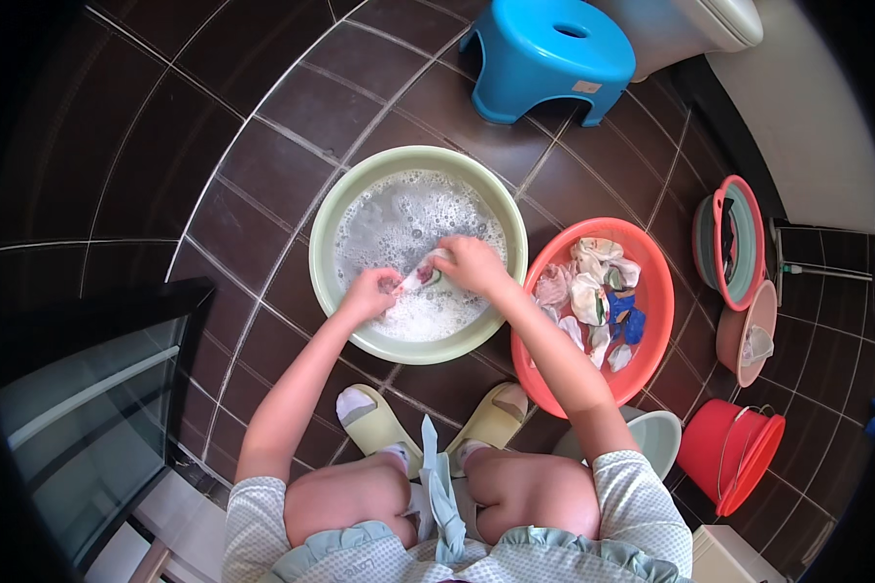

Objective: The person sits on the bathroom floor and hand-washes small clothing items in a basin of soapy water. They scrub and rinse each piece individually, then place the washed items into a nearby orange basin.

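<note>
A pale green round basin [321,255] stands on the floor in front of me, holding cloudy water topped with suds [413,209]. Over the suds, near the middle of the basin, a small white cloth [421,276] with a red pattern stretches between my hands. My left hand [367,294] pinches its lower left end with curled fingers. At the upper right end, my right hand [472,262] grips it, fingers closed. Whether the cloth is a sock I cannot tell, as it is bunched and partly covered by my fingers.
An orange-red basin [663,316] with small white and blue cloth pieces [593,291] sits beneath my right forearm. Beyond stands a blue stool [554,49]. On the right are a folding basin [741,277], a pink basin [731,342], a red bucket [710,442] and a pale basin [665,437].
</note>
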{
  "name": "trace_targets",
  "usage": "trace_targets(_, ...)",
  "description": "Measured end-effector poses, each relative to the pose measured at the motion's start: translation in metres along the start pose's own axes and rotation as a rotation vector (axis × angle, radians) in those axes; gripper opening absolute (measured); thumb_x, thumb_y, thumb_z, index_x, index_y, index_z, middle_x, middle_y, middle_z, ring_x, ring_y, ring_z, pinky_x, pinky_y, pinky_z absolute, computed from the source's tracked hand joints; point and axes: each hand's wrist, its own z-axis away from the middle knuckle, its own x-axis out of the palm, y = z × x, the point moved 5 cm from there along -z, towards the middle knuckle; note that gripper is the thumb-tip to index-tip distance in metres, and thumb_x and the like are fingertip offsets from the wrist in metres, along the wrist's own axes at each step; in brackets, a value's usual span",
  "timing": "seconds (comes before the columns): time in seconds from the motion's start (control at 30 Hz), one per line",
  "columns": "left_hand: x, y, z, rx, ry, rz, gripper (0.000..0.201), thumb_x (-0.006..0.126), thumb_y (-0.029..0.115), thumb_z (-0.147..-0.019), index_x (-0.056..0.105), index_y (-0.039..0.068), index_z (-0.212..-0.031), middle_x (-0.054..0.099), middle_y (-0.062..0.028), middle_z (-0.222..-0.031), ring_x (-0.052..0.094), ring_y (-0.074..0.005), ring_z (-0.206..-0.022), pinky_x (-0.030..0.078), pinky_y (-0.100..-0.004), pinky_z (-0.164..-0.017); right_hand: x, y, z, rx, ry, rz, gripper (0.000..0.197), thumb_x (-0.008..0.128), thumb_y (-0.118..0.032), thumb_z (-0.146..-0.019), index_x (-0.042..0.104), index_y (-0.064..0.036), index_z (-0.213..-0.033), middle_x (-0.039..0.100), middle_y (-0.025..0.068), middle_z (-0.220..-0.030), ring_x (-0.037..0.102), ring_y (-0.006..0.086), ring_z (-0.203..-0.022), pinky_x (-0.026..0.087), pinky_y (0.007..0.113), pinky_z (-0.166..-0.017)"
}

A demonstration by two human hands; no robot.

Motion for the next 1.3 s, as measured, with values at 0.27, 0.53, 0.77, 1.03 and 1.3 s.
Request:
trace_targets(0.27,0.01,-0.001,-0.004,0.021,-0.289,0.5,0.024,0.052,0.003,-0.07,0.053,0.005,-0.094,0.054,0.0003,-0.084,0.053,-0.0066,-0.074,0.043,-0.0207,-0.064,0.011,0.011,-0.013,-0.123,-0.009,-0.939,0.018,0.044,-0.017,-0.091,0.054,-0.003,-0.096,0.056,-0.0007,-0.084,0.051,0.0057,-0.078,0.042,0.022,-0.071)
trace_targets(0.53,0.002,0.013,-0.015,-0.044,-0.103,0.657,0.018,0.057,0.024,-0.084,0.054,0.009,-0.093,0.057,-0.0001,-0.086,0.054,-0.0057,-0.074,0.043,-0.0211,-0.066,0.01,0.034,-0.018,0.063,0.2,-0.622,0.028,0.052,-0.028,-0.083,0.058,-0.0024,-0.092,0.062,0.0128,-0.076,0.06,0.0231,-0.077,0.044,0.032,-0.073)
trace_targets(0.77,-0.013,0.005,-0.038,0.199,0.369,-0.302,0.02,0.058,0.017,-0.079,0.055,-0.001,-0.088,0.059,-0.015,-0.078,0.058,-0.029,-0.075,0.044,-0.0364,-0.066,0.02,0.019,-0.015,0.199,0.122,0.116,0.04,0.058,-0.043,-0.074,0.062,-0.0042,-0.083,0.062,0.0174,-0.073,0.061,0.0319,-0.069,0.048,0.041,-0.063)
trace_targets(1.03,-0.016,0.021,-0.038,0.117,0.339,0.033,0.019,0.053,0.02,-0.083,0.059,0.002,-0.082,0.062,-0.0127,-0.079,0.058,-0.0257,-0.073,0.044,-0.0349,-0.063,0.018,0.016,-0.016,0.204,0.156,-1.115,0.026,0.065,-0.026,-0.075,0.064,-0.0061,-0.091,0.063,0.0107,-0.073,0.06,0.0147,-0.066,0.047,0.029,-0.061)
trace_targets(1.3,0.032,0.028,-0.03,-0.032,0.214,1.071,0.027,0.052,0.026,-0.087,0.059,0.0,-0.085,0.059,-0.0029,-0.076,0.053,-0.0094,-0.069,0.041,-0.0271,-0.059,0.025,-0.052,0.025,0.102,0.607,-0.631,0.025,0.062,-0.025,-0.078,0.056,-0.0014,-0.081,0.059,0.0193,-0.068,0.058,0.0366,-0.064,0.044,0.036,-0.055)
